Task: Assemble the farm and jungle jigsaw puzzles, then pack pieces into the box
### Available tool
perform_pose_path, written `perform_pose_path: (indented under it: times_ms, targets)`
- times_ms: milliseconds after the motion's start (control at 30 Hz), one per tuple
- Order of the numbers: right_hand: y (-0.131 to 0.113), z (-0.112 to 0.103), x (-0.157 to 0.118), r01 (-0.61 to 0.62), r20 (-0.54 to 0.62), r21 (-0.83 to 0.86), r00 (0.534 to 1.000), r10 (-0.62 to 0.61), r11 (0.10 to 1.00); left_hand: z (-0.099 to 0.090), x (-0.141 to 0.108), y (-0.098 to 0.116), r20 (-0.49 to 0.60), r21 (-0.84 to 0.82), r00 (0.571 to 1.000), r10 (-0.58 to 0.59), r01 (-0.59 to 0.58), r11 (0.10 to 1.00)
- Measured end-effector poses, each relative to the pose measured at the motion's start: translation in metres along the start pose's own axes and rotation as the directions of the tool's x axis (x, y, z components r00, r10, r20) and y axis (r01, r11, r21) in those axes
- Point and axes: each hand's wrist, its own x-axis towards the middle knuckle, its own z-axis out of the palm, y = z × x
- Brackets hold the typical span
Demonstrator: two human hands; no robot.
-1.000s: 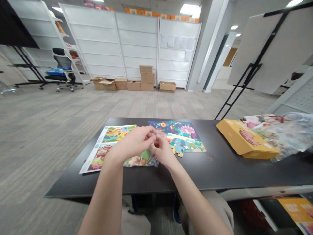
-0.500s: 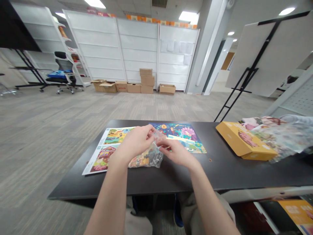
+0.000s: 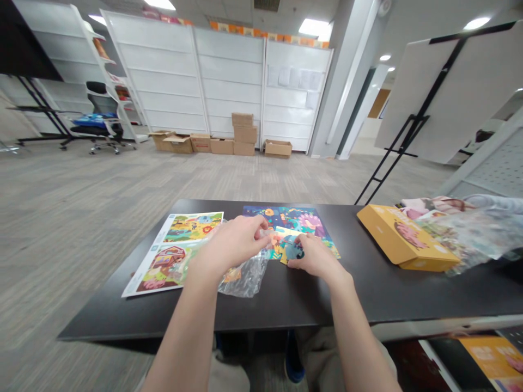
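My left hand (image 3: 237,242) is closed, its fingers pinching the top of a clear plastic bag (image 3: 250,277) that still shows orange pieces inside. My right hand (image 3: 315,256) is closed on a jigsaw puzzle piece (image 3: 292,249) with a blue-grey figure on yellow, just right of the bag. Behind and partly under that piece lies a dark blue illustrated sheet (image 3: 294,215), partly covered. To the left, a picture sheet (image 3: 169,258) with farm and animal scenes lies flat, its right side hidden by my left hand and the bag.
All this rests on a dark table (image 3: 286,310). At the right stands a yellow box (image 3: 412,239), beside crumpled clear plastic packaging (image 3: 478,228). Cardboard boxes (image 3: 243,133) line the far shelving, and a whiteboard easel (image 3: 445,98) stands beyond the table at right.
My right hand has moved right, away from the bag, and now has a puzzle piece in its fingers. My left hand still pinches the bag, which looks flatter.
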Motion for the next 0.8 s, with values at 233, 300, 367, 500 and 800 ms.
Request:
perform_pose_path:
  times_ms: [233, 300, 367, 500, 800]
  targets:
    - [0.004, -0.013, 0.0, 0.145, -0.051, 0.503, 0.989, -0.138, 0.852, -0.001, -0.002, -0.007, -0.07, 0.002, 0.997, -0.009, 0.009, 1.0]
    - [-0.005, -0.017, -0.002, 0.222, -0.1, 0.659, 0.973, -0.208, 0.718, -0.002, -0.002, -0.007, -0.087, 0.011, 0.996, -0.008, 0.009, 1.0]
    - [-0.022, -0.017, -0.003, 0.245, -0.113, 0.761, 0.962, -0.249, 0.6, -0.002, -0.002, -0.007, -0.103, 0.028, 0.995, -0.005, 0.008, 1.0]
    - [-0.067, 0.004, -0.001, 0.182, -0.071, 0.859, 0.968, -0.241, 0.478, -0.001, -0.001, -0.004, -0.119, 0.066, 0.993, 0.012, -0.004, 0.998]
    - [-0.107, 0.03, -0.002, 0.387, -0.15, 0.72, 0.897, -0.415, 0.576, 0.0, 0.002, -0.005, -0.128, 0.037, 0.992, 0.006, -0.001, 0.999]
